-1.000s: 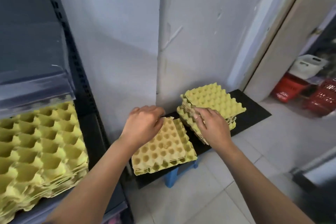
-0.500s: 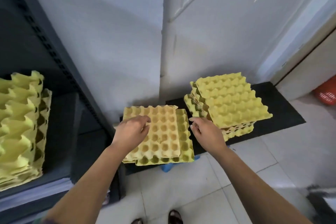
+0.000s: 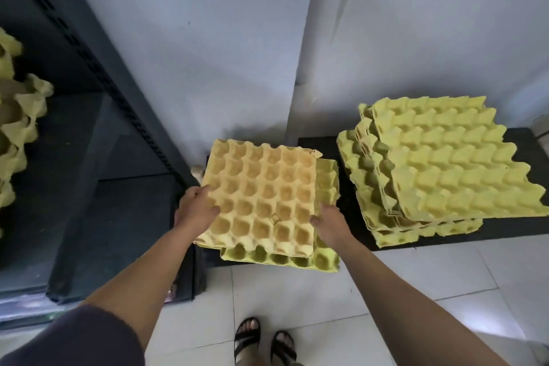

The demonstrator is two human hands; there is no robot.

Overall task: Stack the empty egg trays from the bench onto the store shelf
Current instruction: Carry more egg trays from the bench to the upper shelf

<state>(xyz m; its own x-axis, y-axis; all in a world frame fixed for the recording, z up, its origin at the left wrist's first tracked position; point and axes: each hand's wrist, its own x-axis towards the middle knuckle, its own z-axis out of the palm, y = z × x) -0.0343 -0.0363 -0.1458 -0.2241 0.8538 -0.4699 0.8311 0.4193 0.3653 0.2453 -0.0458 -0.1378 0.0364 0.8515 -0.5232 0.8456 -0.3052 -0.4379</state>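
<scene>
Site: was a shop storeroom | signs: slotted metal shelf rack, bulk stacks of yellow egg trays on black bench, tiled floor, bare wall

Bare shelf board lies open at left; slotted upright borders it; tray stack crowds the right.

At the left end of the black bench we see an orange-yellow top tray, cups up, set askew over a greener tray that juts out past it at the right and front. On the bench's right part sits a ragged stack of yellow trays, fanned out of line. Left of the bench, more trays rest on the dark store shelf.
</scene>
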